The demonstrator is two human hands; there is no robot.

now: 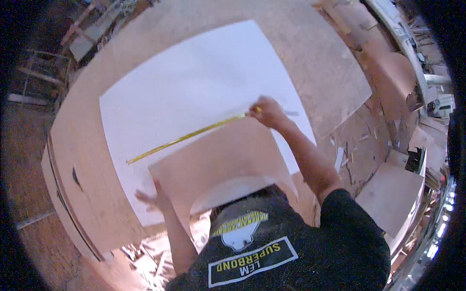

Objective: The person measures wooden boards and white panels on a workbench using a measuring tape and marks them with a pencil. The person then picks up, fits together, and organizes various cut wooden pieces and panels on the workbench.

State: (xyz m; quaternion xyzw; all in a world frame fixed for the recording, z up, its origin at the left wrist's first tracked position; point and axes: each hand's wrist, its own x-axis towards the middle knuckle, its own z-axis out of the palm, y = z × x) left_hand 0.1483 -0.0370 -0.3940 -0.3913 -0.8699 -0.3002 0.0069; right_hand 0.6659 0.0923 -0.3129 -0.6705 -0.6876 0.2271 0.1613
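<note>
A large white sheet point(194, 82) lies on the work surface, with a brown curved-edge board point(223, 155) over its near part. My right hand point(264, 111) is closed around the near end of a yellow tape measure point(187, 137), above the board's far edge. The tape's blade stretches left across the sheet, and its case is hidden in the fingers. With fingers spread, my left hand point(155, 198) rests at the board's left edge over the white sheet, and holds nothing. It is slightly blurred.
Beneath the sheet is a wide brown panel point(320, 58). Wood offcuts point(150, 259) lie on the floor near me, with more scraps and a pale board point(391, 196) at right. A frame point(43, 72) stands at far left.
</note>
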